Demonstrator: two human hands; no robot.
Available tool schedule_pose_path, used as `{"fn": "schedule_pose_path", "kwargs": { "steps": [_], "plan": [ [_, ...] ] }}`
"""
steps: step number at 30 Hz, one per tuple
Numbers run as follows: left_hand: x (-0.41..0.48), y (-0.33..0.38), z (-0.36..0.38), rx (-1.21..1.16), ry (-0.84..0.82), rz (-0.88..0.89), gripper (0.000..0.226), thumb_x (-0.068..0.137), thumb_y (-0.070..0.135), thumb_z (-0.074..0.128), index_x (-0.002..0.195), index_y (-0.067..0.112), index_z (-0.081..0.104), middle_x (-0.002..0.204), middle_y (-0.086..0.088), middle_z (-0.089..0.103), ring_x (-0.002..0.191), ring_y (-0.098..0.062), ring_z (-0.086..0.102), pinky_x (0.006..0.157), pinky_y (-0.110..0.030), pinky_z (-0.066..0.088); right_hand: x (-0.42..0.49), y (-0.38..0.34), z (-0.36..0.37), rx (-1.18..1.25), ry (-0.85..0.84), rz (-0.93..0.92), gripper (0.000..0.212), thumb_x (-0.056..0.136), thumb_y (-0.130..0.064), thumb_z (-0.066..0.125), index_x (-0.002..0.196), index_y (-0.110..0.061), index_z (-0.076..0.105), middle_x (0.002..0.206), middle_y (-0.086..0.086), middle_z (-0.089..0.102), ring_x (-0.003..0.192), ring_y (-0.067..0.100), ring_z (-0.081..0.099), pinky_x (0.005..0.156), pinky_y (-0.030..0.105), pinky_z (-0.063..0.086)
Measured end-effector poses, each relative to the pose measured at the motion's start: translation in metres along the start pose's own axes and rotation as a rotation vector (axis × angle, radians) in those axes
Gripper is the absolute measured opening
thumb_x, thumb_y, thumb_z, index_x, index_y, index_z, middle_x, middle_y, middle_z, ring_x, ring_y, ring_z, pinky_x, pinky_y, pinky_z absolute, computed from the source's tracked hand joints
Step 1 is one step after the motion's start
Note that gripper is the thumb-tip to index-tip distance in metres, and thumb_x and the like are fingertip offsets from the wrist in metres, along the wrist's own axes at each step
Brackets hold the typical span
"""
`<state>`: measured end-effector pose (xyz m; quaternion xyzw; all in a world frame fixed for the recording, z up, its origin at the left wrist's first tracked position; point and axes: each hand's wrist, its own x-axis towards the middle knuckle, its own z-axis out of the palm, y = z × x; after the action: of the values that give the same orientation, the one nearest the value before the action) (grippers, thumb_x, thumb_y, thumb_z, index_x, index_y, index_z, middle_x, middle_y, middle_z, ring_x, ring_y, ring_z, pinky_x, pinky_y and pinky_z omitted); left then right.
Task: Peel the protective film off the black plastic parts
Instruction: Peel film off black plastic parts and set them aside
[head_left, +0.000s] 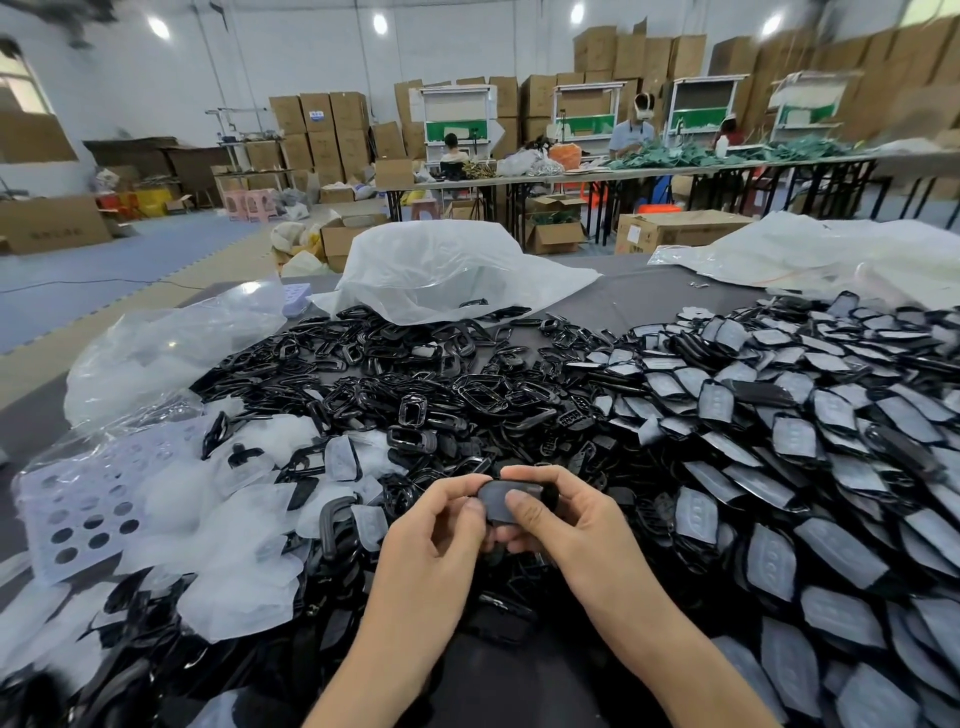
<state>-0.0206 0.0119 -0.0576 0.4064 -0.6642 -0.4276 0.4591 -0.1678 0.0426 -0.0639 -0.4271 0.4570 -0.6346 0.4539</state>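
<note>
Both hands hold one black plastic part (500, 500) with a grey film on its face, just above the table's near middle. My left hand (444, 525) grips its left edge, thumb on top. My right hand (558, 512) pinches the right side, its thumb pressed on the filmed face. A large heap of film-covered black parts (810, 431) spreads to the right. Bare glossy black frames (415, 379) are piled in the middle. Peeled white films (228, 525) lie heaped on the left.
A perforated pale sheet (83, 509) lies at the far left. Clear plastic bags (447, 265) sit at the back of the grey table (670, 296). Beyond are cardboard boxes (322, 130), long worktables (675, 169) and several seated people.
</note>
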Motion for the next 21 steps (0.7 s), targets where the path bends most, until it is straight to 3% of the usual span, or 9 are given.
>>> {"fn": "schedule_pose_path", "kwargs": {
  "steps": [5, 12, 21],
  "plan": [
    [-0.0002, 0.0027, 0.0004, -0.090, -0.035, -0.018, 0.019, 0.097, 0.009, 0.059, 0.097, 0.025, 0.068, 0.071, 0.000, 0.070, 0.065, -0.007, 0.065, 0.065, -0.012, 0.049, 0.0010, -0.0010, -0.0005, 0.016, 0.013, -0.007, 0.017, 0.094, -0.006, 0.066, 0.109, -0.011, 0.071, 0.082, 0.012, 0.077, 0.071, 0.020, 0.073, 0.067, 0.023, 0.058],
    [-0.0006, 0.0057, -0.0018, -0.157, -0.010, -0.007, 0.014, 0.095, 0.005, 0.061, 0.095, 0.017, 0.068, 0.064, 0.002, 0.064, 0.061, -0.006, 0.062, 0.062, -0.011, 0.047, 0.0026, -0.0001, 0.0036, 0.196, 0.010, 0.065, 0.019, 0.101, -0.008, 0.053, 0.104, -0.007, 0.073, 0.086, 0.016, 0.076, 0.070, 0.020, 0.071, 0.066, 0.024, 0.059],
    [-0.0014, 0.0024, 0.0004, -0.128, -0.044, 0.027, 0.030, 0.093, 0.006, 0.063, 0.089, 0.034, 0.072, 0.064, 0.001, 0.065, 0.062, -0.007, 0.062, 0.063, -0.014, 0.050, 0.0045, 0.0001, 0.0006, 0.202, 0.003, 0.133, 0.008, 0.095, -0.005, 0.064, 0.094, -0.011, 0.069, 0.079, 0.013, 0.074, 0.064, 0.019, 0.071, 0.058, 0.024, 0.057]
  ]
}}
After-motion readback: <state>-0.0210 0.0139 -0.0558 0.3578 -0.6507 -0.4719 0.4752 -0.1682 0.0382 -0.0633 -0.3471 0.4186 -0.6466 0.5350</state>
